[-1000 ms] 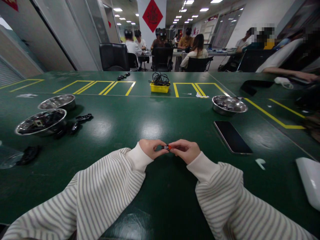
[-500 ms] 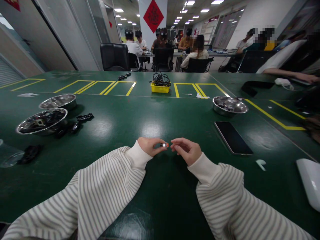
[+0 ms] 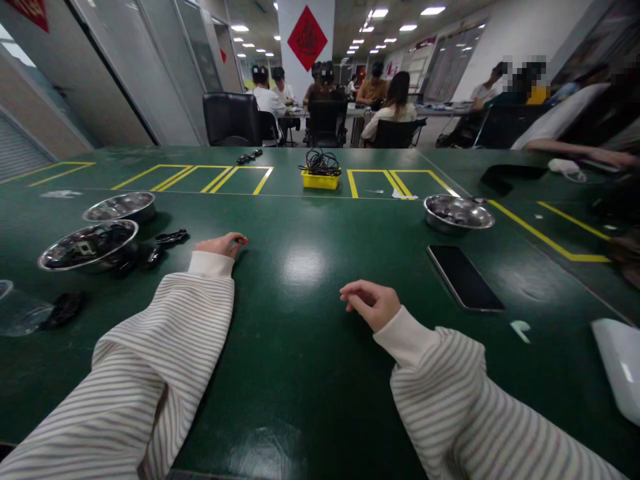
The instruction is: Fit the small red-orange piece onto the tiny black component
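My left hand point(image 3: 220, 245) reaches out to the left, low over the green table, a short way right of the black parts and the metal bowls. Its thumb and fingers pinch a small part with an orange-red end point(image 3: 243, 241); the rest of that part is hidden by the fingers. Nearer to me, my right hand point(image 3: 371, 301) hovers above the table's middle. The fingers there are curled in towards the thumb, and whether anything tiny sits between them is hidden. A phone point(image 3: 466, 277) lies to its right.
On the left stand two metal bowls point(image 3: 90, 261), the nearer holding dark parts, with black pieces point(image 3: 171, 237) and a clear plastic cup point(image 3: 23, 313) close by. Another metal bowl point(image 3: 459, 225) is at right. A yellow box point(image 3: 320, 181) of black cables sits further back.
My left hand has moved left and away from me, carrying the small orange-ended part away from my right hand. The right hand has stayed almost where it was.
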The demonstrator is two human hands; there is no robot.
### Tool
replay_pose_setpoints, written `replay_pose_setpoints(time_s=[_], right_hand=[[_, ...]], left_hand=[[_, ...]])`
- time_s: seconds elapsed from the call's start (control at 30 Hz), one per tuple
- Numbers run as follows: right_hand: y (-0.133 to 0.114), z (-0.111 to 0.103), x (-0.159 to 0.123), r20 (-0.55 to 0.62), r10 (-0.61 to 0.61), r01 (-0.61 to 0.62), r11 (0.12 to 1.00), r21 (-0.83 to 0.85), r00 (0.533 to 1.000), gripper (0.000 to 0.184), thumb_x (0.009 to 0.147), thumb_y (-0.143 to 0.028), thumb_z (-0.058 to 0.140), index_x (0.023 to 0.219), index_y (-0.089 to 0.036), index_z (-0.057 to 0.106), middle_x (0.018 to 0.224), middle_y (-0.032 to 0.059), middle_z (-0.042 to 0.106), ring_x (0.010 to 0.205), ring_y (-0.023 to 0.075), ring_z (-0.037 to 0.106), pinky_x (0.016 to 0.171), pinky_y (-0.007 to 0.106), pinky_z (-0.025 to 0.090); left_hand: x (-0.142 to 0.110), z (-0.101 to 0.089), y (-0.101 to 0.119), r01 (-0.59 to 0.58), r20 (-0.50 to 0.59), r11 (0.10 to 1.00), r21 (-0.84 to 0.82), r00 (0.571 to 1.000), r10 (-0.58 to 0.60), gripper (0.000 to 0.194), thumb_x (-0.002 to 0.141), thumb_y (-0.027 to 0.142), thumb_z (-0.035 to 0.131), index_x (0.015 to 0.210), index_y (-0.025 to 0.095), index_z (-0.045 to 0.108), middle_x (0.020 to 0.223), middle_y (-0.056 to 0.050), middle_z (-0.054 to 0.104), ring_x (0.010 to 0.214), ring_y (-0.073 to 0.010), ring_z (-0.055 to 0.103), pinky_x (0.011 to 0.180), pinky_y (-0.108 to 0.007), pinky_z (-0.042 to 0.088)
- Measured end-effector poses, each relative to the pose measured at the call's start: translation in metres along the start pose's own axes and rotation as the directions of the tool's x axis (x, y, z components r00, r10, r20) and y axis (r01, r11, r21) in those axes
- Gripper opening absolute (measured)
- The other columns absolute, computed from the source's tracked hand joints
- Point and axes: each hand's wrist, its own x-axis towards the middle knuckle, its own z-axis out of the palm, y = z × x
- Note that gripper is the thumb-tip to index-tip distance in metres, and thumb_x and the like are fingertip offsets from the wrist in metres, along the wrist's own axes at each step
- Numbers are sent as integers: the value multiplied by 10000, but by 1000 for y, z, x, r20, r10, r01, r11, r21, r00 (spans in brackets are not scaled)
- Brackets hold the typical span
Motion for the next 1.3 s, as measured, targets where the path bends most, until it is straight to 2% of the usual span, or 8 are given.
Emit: replay_pose_setpoints(time_s=[0.23,0.43,0.63,0.7,0.8,0.9,1.03,1.3], right_hand=[[0,1,-1,-17,-30,30,1000,9,999,141,688,-151,482,753,-147,607,662,36,626,482,102,573,475,221,482],[-1,0,0,4,-29,29,999,-18,1000,142,689,-152,481,751,-134,607,674,50,630,501,112,581,484,230,486],[-1,1,0,-25,-26,25,999,-40,999,145,682,-138,477,744,-141,607,665,43,632,489,112,579,489,227,480],[-1,1,-1,-26,-29,28,999,-35,999,147,683,-138,477,747,-143,608,667,41,633,491,112,581,493,226,480],[0,1,0,-17,-19,19,999,-30,1000,148,682,-142,480,754,-139,609,670,44,634,488,113,581,495,230,481],[0,1,0,-4,-4,4,1000,-2,1000,145,679,-143,482,750,-138,608,667,44,633,483,109,577,489,227,481],[2,1,1,0,11,-11,1000,20,1000,138,680,-156,485,744,-135,605,662,47,631,479,110,574,479,227,479],[0,0,1,100,16,-20,999,47,995,135,671,-151,495,744,-131,607,671,46,631,485,105,575,488,225,486]], left_hand=[[-8,-7,9,-68,-15,995,76,997,70,346,805,344,308,1053,224,517,978,-74,592,796,-224,552,518,-244,293],[-34,4,54,-196,-71,954,-228,980,185,377,715,486,436,925,214,592,619,-8,585,534,-107,512,461,-184,265],[-80,10,104,-617,-35,626,-477,725,688,331,698,476,467,858,231,622,453,53,466,391,-43,404,418,-154,248],[-86,7,108,-630,-32,605,-487,705,709,377,672,515,480,880,233,616,454,54,465,395,-47,414,421,-156,256],[-73,3,100,-485,-64,764,-425,858,509,492,619,593,485,913,217,602,492,30,506,453,-84,474,453,-178,296],[-37,3,77,-127,-101,940,-316,990,100,455,666,555,463,965,230,574,637,-20,589,597,-152,548,540,-228,362],[11,11,35,245,-29,946,-215,966,-256,453,657,475,509,1046,245,530,861,-76,618,814,-245,553,667,-323,407],[39,26,0,247,95,949,-197,968,-232,393,648,488,499,955,268,606,938,-48,611,865,-247,539,692,-320,417]])
